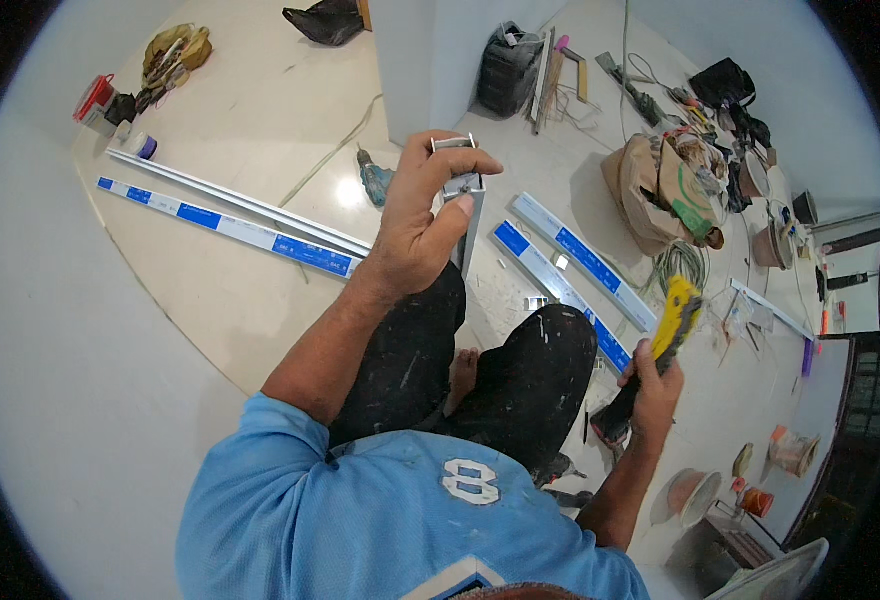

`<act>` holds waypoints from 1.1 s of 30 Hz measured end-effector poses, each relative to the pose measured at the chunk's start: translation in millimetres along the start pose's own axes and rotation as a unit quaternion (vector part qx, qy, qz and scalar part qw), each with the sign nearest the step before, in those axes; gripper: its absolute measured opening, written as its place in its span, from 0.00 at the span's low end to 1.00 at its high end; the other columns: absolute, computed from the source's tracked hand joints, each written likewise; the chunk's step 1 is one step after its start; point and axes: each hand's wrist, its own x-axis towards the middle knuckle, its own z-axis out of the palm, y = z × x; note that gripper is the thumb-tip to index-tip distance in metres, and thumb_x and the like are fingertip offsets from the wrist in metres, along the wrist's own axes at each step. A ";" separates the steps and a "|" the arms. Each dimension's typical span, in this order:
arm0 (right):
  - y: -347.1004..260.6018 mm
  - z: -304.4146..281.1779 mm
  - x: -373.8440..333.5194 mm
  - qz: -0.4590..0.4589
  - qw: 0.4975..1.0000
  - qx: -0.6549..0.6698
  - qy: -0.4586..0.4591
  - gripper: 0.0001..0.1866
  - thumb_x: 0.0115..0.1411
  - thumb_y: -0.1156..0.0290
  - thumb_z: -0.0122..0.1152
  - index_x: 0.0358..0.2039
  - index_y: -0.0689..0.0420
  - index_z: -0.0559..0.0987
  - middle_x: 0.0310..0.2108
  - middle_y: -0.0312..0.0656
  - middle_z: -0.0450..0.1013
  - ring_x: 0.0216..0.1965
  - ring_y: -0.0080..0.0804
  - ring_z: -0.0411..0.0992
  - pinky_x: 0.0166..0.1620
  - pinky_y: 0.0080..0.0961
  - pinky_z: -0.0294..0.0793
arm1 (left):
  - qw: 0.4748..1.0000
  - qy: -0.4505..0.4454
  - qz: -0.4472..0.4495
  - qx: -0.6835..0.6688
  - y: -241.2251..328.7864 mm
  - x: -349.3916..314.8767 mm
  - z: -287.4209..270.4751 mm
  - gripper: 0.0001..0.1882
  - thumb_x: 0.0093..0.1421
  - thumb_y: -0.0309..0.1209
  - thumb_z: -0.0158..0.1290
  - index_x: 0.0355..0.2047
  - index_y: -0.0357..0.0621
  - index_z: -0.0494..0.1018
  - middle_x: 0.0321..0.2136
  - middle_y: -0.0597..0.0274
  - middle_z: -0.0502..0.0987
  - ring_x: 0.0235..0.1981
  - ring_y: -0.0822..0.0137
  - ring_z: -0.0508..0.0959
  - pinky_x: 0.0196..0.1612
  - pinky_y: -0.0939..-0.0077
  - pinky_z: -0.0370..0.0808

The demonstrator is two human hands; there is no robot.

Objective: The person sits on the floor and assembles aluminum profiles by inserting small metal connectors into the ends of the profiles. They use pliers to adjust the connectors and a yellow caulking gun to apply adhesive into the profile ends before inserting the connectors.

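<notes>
My left hand (422, 215) is raised above my left knee, fingers curled around the upper end of a grey metal profile (470, 235). A small U-shaped metal piece (453, 144) shows at its fingertips. The profile runs down beside my knee, partly hidden by the hand. On the right, my right hand (656, 392) grips a yellow and black hand tool (676, 318), its yellow end pointing up and away. What kind of tool it is I cannot tell. Two white profiles with blue film (585, 262), (540, 272) lie on the floor between the hands.
Long white and blue-filmed strips (215, 222) lie at left. Beyond my left hand are a teal drill (374, 180) and a wall corner (410, 75). At right stand a brown paper sack (640, 190), a coil of cable (680, 268) and several buckets (695, 495).
</notes>
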 end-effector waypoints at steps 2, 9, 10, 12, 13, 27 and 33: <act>54.3 -10.7 8.0 0.072 0.993 -0.089 0.036 0.19 0.73 0.56 0.68 0.37 0.61 0.80 0.23 0.37 0.75 0.21 0.26 0.74 0.27 0.28 0.73 | 0.999 0.003 0.032 0.012 -3.6 8.3 2.3 0.27 0.60 0.31 0.48 0.60 0.40 0.75 0.59 0.45 0.71 0.62 0.56 0.72 0.69 0.57 0.66; 327.9 -18.7 -27.0 0.108 0.926 -0.361 -0.005 0.17 0.65 0.62 0.71 0.40 0.66 0.82 0.28 0.56 0.81 0.29 0.56 0.82 0.35 0.51 0.79 | 0.998 0.039 -0.023 -0.041 7.6 6.5 22.3 0.40 0.52 0.20 0.47 0.70 0.39 0.58 0.56 0.45 0.76 0.57 0.57 0.79 0.67 0.58 0.73; 363.4 -16.6 -35.5 0.059 0.906 -0.419 -0.016 0.16 0.63 0.64 0.71 0.41 0.67 0.83 0.32 0.60 0.83 0.33 0.61 0.83 0.39 0.54 0.80 | 0.999 0.023 -0.015 -0.026 8.1 7.9 21.8 0.42 0.51 0.19 0.47 0.70 0.39 0.56 0.55 0.45 0.76 0.56 0.57 0.79 0.67 0.58 0.73; 466.4 -31.9 -43.2 0.119 0.953 -0.279 0.019 0.15 0.64 0.66 0.69 0.43 0.65 0.84 0.38 0.62 0.83 0.39 0.61 0.84 0.44 0.54 0.80 | 0.997 0.039 -0.012 -0.063 -1.0 5.3 13.6 0.39 0.51 0.19 0.48 0.67 0.38 0.60 0.55 0.45 0.76 0.57 0.57 0.79 0.67 0.58 0.73; 505.8 -50.5 -57.1 0.154 0.963 -0.214 0.056 0.14 0.64 0.66 0.68 0.44 0.64 0.85 0.41 0.62 0.83 0.42 0.61 0.84 0.47 0.54 0.80 | 0.994 0.040 -0.018 -0.095 -11.3 4.4 15.2 0.37 0.51 0.19 0.48 0.65 0.38 0.62 0.55 0.44 0.76 0.57 0.57 0.79 0.67 0.58 0.73; 412.3 119.0 -50.9 0.264 0.892 -0.312 -0.194 0.16 0.67 0.67 0.64 0.49 0.64 0.85 0.45 0.63 0.83 0.48 0.62 0.83 0.50 0.51 0.80 | 0.946 0.078 0.190 0.252 -4.2 10.1 15.8 0.17 0.57 0.22 0.59 0.48 0.34 0.78 0.57 0.37 0.77 0.57 0.44 0.82 0.57 0.53 0.82; 410.1 111.5 -45.1 0.256 0.867 -0.339 -0.259 0.16 0.68 0.67 0.63 0.51 0.64 0.85 0.48 0.63 0.83 0.50 0.62 0.82 0.52 0.50 0.80 | 0.931 0.113 0.206 0.279 -11.4 5.4 20.7 0.18 0.60 0.21 0.58 0.52 0.34 0.77 0.59 0.38 0.76 0.60 0.43 0.80 0.58 0.52 0.82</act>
